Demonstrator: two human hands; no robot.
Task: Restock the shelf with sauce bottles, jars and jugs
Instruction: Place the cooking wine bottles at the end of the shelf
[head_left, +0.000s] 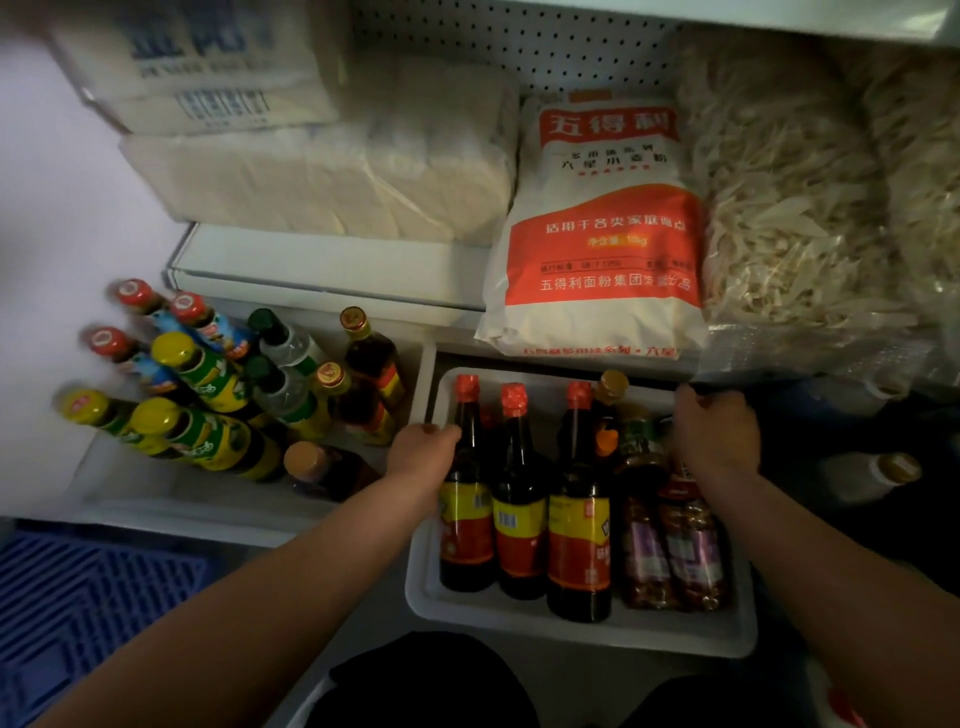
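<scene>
- left hand (423, 447) curls its fingers over the left rim of the white tray (571, 631), beside the nearest red-capped dark sauce bottle (466, 488).
- right hand (712, 434) grips the tray's far right edge, fingers bent over it.
- the tray holds three red-capped dark bottles upright in front, two purple-labelled jars (675, 556) to their right, and a gold-capped bottle (612, 387) behind.
- bottom shelf (130, 493) on the left carries yellow-capped bottles (208, 436), red-capped ones and amber ones.
- flour bag (602, 228) sits on the shelf above the tray.
</scene>
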